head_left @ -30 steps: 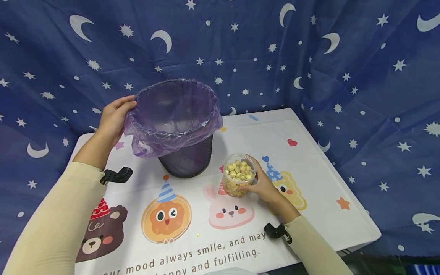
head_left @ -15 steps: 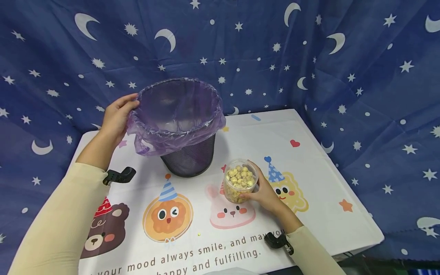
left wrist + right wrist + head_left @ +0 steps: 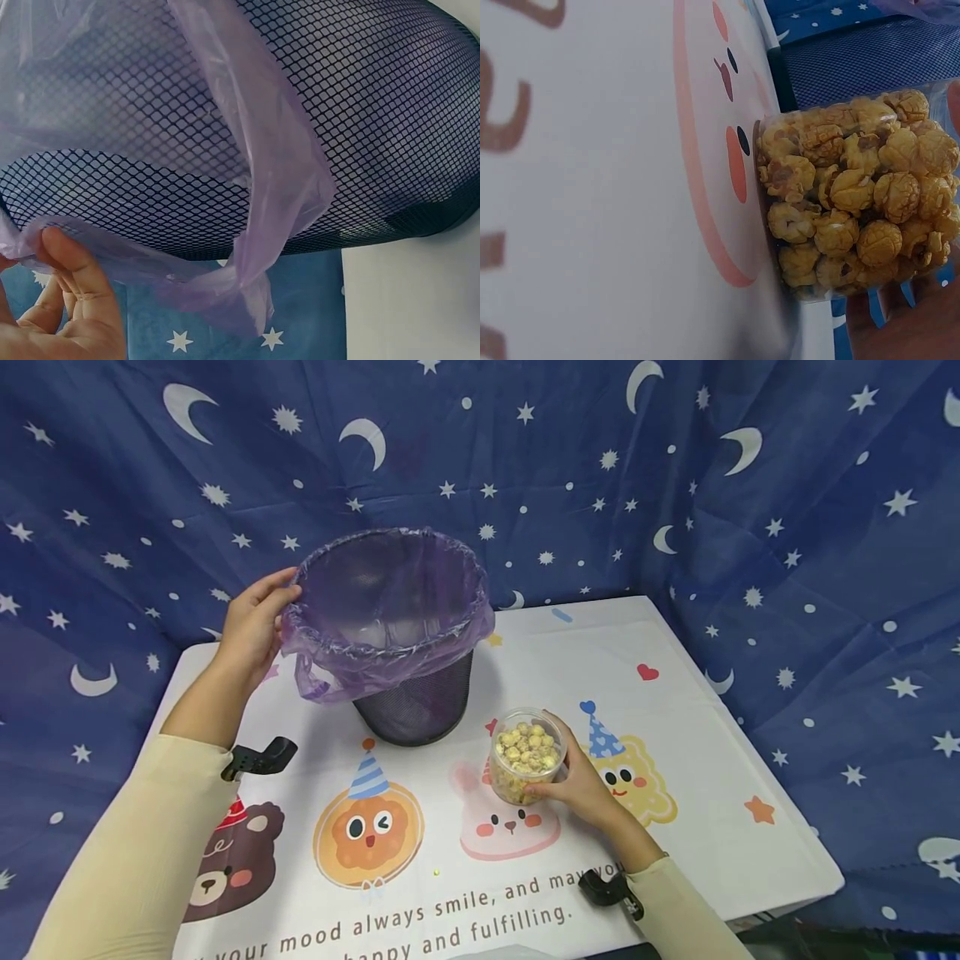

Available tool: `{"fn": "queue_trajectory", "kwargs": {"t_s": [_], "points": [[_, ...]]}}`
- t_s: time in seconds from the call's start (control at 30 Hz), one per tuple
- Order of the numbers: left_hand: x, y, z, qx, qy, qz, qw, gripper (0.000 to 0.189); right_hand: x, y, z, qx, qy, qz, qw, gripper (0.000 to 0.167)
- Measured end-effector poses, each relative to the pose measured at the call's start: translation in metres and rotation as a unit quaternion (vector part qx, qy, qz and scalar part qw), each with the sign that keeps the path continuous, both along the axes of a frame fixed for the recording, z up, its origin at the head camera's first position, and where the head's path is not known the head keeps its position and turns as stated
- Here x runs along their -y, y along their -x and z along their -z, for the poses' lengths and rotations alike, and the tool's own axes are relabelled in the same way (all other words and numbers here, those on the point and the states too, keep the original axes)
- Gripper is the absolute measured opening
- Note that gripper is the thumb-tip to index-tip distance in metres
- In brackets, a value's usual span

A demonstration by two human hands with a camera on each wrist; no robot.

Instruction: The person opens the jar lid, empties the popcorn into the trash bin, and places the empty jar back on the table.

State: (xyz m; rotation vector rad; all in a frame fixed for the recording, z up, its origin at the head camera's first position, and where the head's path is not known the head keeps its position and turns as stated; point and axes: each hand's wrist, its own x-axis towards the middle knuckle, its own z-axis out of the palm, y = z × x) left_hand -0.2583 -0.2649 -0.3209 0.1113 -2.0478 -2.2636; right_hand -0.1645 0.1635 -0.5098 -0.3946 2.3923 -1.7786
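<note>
A black mesh wastebasket (image 3: 420, 710) stands toward the back of the table, lined with a translucent purple bin bag (image 3: 375, 672) folded over its rim. At the rim's left side, my left hand (image 3: 251, 622) pinches the bag's edge between thumb and fingers; the left wrist view shows the thumb (image 3: 71, 262) against the film. My right hand (image 3: 581, 781) grips a clear plastic jar (image 3: 517, 789) from its right side. Round caramel popcorn (image 3: 855, 195) fills much of the jar, which looks lidless. Its base is at the tablecloth, in front of and to the right of the wastebasket.
A white tablecloth (image 3: 697, 852) with cartoon faces and lettering covers the table. One tiny yellow crumb (image 3: 437, 872) lies near the front. Behind hangs a dark blue curtain (image 3: 420, 468) with moons and stars. The table's right edge (image 3: 750, 743) runs beside the curtain.
The jar and my right hand have moved slightly toward me and down over the rabbit print, then stayed there. My left hand still holds the bag's edge. The head view has shifted a little.
</note>
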Motion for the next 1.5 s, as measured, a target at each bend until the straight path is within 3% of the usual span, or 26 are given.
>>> {"fn": "queue_trajectory", "kwargs": {"t_s": [0.4, 0.6, 0.77, 1.0, 1.33, 1.5], "points": [[0.001, -0.018, 0.011, -0.035, -0.081, 0.025, 0.9957, 0.05, -0.001, 0.001, 0.0, -0.008, 0.008, -0.007, 0.9999, 0.114], [0.004, -0.031, 0.027, -0.052, -0.06, 0.006, 0.9968, 0.039, 0.0, 0.001, 0.0, -0.007, 0.003, -0.005, 1.0, 0.115], [0.01, -0.04, 0.047, -0.067, -0.006, -0.002, 0.9977, 0.034, 0.001, 0.0, 0.0, -0.008, 0.004, -0.006, 0.9999, 0.114], [0.018, -0.055, 0.083, -0.073, 0.081, 0.006, 0.9941, 0.041, 0.0, 0.001, -0.002, -0.007, 0.014, -0.01, 0.9998, 0.113], [0.01, -0.082, 0.134, -0.04, 0.094, 0.011, 0.9947, 0.044, 0.0, 0.001, -0.003, -0.009, 0.007, -0.009, 0.9999, 0.112], [-0.002, -0.094, 0.15, -0.023, 0.122, 0.021, 0.992, 0.046, 0.0, 0.0, -0.004, -0.009, 0.004, -0.007, 0.9999, 0.113]]}}
